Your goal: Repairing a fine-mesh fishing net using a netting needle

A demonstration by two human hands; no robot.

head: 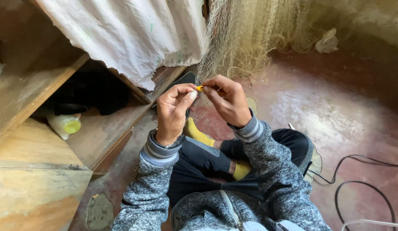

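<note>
A fine pale fishing net point(246, 38) hangs down in front of me at the upper middle. My left hand point(172, 112) and my right hand point(228, 100) meet just below its lower edge. A small yellow-orange tool point(200, 88), like a netting needle, is pinched between the fingertips of both hands. Net strands run up from the fingers. I sit cross-legged in dark trousers and yellow socks point(199, 134), with grey knitted sleeves.
A wooden cabinet point(32, 141) with open shelves stands at the left, holding a pale plastic bottle point(64, 125). A white cloth point(130, 34) hangs over it. Black cables point(357, 184) lie on the reddish concrete floor point(327, 111) at the right.
</note>
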